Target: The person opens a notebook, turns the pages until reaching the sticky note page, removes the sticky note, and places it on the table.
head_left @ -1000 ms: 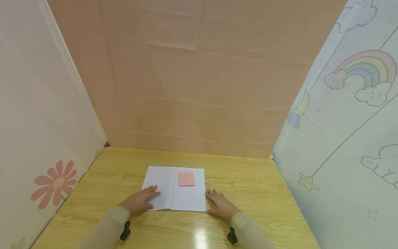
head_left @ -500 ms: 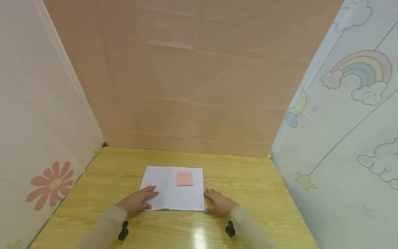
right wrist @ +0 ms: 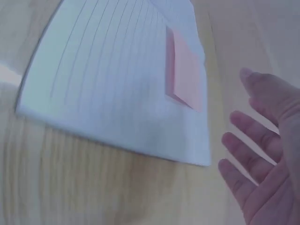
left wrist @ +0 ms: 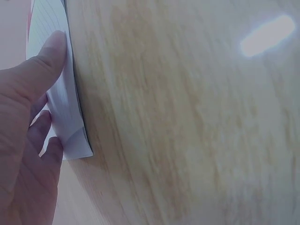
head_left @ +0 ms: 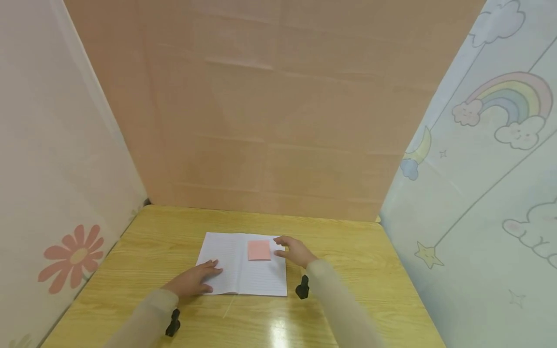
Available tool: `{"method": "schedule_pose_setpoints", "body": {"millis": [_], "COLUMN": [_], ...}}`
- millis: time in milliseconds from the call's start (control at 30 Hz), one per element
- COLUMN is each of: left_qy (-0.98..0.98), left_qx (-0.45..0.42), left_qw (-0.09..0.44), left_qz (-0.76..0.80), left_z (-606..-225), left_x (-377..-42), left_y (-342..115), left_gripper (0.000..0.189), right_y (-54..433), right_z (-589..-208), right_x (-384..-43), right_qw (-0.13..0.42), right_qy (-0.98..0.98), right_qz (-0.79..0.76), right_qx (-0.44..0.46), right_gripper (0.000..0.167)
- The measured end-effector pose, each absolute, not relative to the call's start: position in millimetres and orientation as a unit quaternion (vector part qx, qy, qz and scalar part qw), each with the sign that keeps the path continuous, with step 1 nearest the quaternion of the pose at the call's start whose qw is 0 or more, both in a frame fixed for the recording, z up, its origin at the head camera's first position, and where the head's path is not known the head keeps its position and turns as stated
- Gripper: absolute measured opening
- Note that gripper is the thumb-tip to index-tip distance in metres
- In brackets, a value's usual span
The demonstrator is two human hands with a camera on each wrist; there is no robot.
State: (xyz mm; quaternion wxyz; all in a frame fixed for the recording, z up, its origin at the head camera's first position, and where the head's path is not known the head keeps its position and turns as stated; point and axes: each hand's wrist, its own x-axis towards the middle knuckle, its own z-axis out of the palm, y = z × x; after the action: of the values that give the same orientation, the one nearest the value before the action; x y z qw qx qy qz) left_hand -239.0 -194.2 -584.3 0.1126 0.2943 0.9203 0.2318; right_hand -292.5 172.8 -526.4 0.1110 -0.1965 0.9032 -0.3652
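Observation:
An open notebook (head_left: pixel 262 278) with lined white pages lies flat on the table. On the upper part of its right page sits a pink sticky note pad (head_left: pixel 258 250); in the right wrist view one side of the pink pad (right wrist: pixel 187 70) appears slightly lifted. My left hand (head_left: pixel 192 281) rests on the left page with fingers spread. In the left wrist view the thumb of the left hand (left wrist: pixel 28 108) lies over the page edge. Hovering over the right page's outer edge, my right hand (head_left: pixel 296 251) has loosely extended fingers, just right of the pink pad and apart from it.
The wooden table (head_left: pixel 348 270) extends around the notebook. A plain tan sheet (head_left: pixel 270 106) stands behind it. Patterned white cloths hang at both sides, with a pink flower (head_left: pixel 78 256) on the left and a rainbow (head_left: pixel 509 96) on the right.
My right hand has lifted from beside the notebook's lower right edge and moved forward and left, close to the pink pad. The left hand and the notebook have stayed in place.

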Motion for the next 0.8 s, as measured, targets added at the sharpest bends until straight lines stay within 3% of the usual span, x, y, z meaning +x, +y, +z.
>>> {"method": "schedule_pose_setpoints", "body": {"millis": [200, 800], "left_qy": [0.918, 0.914], "left_qx": [0.289, 0.297], "left_qw": [0.115, 0.115], "left_qz": [0.245, 0.253], "left_z": [-584, -584], "left_x": [-239, -238], "left_y": [-194, -195], "left_gripper": [0.058, 0.057], "right_y": [155, 131], "right_z": [-553, -594], "right_x": [-302, -299], "right_qw": [0.089, 0.000], "right_qy": [0.874, 0.913], "right_qz": [-0.453, -0.401], "right_qx": [-0.150, -0.072], "right_gripper": [0.041, 0.037]}}
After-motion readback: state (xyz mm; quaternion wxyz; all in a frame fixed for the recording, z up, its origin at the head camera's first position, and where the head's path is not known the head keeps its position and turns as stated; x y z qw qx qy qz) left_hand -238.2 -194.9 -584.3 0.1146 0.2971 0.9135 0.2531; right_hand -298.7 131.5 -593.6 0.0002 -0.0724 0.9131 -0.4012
